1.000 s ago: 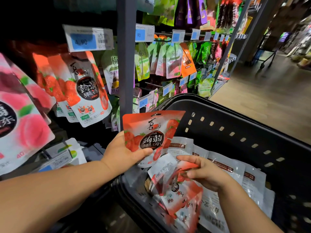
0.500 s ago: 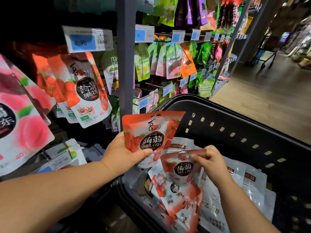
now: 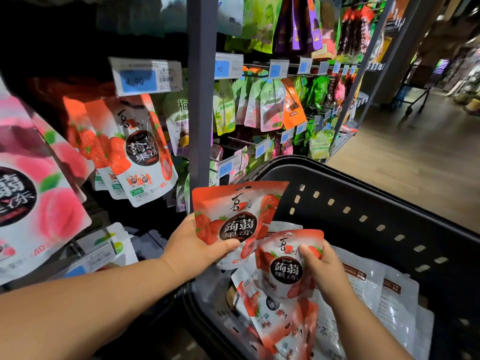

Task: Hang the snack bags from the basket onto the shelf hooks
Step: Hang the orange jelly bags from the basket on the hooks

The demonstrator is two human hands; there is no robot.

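Holding 1 strawberry bag (image 3: 233, 211) up over the basket's near edge, the left grip (image 3: 192, 249) has its thumb across the bag's lower front, so it's clamped on that pouch. The right grip (image 3: 322, 271) pinches a 2nd strawberry bag (image 3: 283, 263) by its upper right corner. That one sits just above the pile and tucks in right beside the 1st. Both are out of the heap, but neither is near a hook yet.

Below them the black basket (image 3: 363, 203) has plenty left. There are more red pouches (image 3: 262, 315) under the right grip and a bunch of pale bags lying back-side up (image 3: 376, 289) toward the far wall. Can't count them, they overlap too much.

On the shelf to the left, a row of matching strawberry bags (image 3: 140, 152) already hangs from the hooks, so I'd guess that's where these 2 go. My read: somewhere early to middle of the job, with 2 in hand and most of the basket to go.

Writing I can make out: the pouches say 蒟蒻果冻 in a dark circle with "jǔ ruò" above it, plus a "40" near the bottom. The price tag (image 3: 140, 80) over the hanging row reads 4.90. Pink peach bags (image 3: 33, 198) at far left carry the same circle. Past the grey upright (image 3: 201, 100), green pouches (image 3: 224, 110) read 梅冻. The brand script up top is too stylised for me.
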